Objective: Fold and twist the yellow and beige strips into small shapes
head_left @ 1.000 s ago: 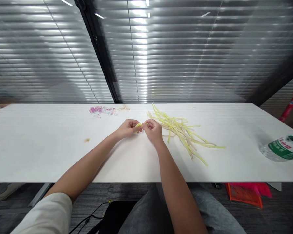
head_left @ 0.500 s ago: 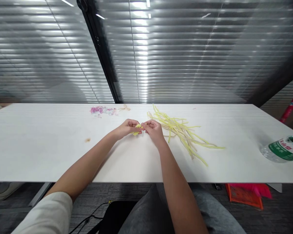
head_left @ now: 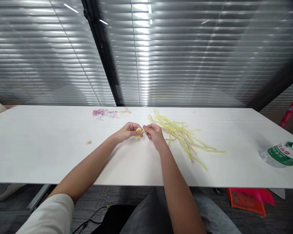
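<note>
My left hand (head_left: 129, 131) is closed on a bent yellow pipe cleaner (head_left: 138, 133), its looped part showing between thumb and fingers. Just right of it, my right hand (head_left: 154, 132) has thumb and fingertips pinched together beside the pipe cleaner's end. Whatever those right fingertips hold, if anything, is too small to make out. Both hands are over the middle of the white table (head_left: 127, 165). Close to the right hand lies a loose pile of yellow and beige pipe cleaners (head_left: 180, 133).
A heap of small purple and pale rubber bands (head_left: 102, 112) lies at the back left, beside a twisted beige pipe cleaner shape (head_left: 126, 110). A brown spot (head_left: 89, 142) marks the table at left. At the right edge stands a clear plastic bottle (head_left: 282, 154) with a green-and-white label.
My right fingertips have drawn slightly apart from the left hand's yellow pipe cleaner, where they were together before. The whole view has shifted a little downward.
</note>
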Available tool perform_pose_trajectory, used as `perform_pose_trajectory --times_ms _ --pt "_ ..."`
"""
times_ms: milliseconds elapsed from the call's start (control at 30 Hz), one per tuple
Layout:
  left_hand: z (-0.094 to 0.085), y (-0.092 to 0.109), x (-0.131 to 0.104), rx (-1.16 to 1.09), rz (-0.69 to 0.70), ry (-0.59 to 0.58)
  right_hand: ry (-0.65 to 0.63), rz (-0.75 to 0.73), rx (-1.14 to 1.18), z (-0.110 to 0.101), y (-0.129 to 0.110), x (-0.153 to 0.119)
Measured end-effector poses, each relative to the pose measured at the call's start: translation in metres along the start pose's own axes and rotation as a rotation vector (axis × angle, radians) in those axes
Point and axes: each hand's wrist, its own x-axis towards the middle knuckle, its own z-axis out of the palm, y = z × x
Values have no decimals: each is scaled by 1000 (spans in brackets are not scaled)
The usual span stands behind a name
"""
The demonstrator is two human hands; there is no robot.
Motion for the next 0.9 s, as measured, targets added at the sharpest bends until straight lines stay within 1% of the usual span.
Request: perform_pose_trajectory --times_ms 100,200,333,400,467,533,600,667,700,767,800,833,867,900 --pt "1 5 -1 35 -1 -29 26 -3 -13 -1 0 0" --pt "4 9 -3 33 -25 -98 34 -28 -33 -1 2 0" --pt "9 7 -4 -81 -108 -170 -30 -69 -41 -1 4 0" --pt "13 4 -5 -164 -173 -166 -66 -68 -34 0 5 -1" --pt "16 3 -7 -266 -240 -119 -39 -61 -49 1 4 -2" --pt "18 2 -12 -391 -299 -28 21 -65 -90 2 2 -2" --pt "14 1 -20 -530 -336 114 65 -72 -129 3 1 -3" --pt "1 -3 -34 -649 -359 315 89 -72 -150 2 2 -3" --pt "-9 -6 -43 -684 -376 426 96 -69 -155 2 3 -3" --pt "-39 -10 -66 -704 -422 647 102 -67 -159 1 5 -2" --pt "-58 -10 -79 -688 -434 730 102 -67 -160 1 6 -2" --pt "-79 -9 -94 -652 -439 829 103 -66 -162 0 7 -1" --pt "-102 -6 -110 -597 -403 973 104 -64 -165 0 8 -1" --pt "-126 -1 -126 -564 -366 1070 104 -60 -169 0 8 -1"
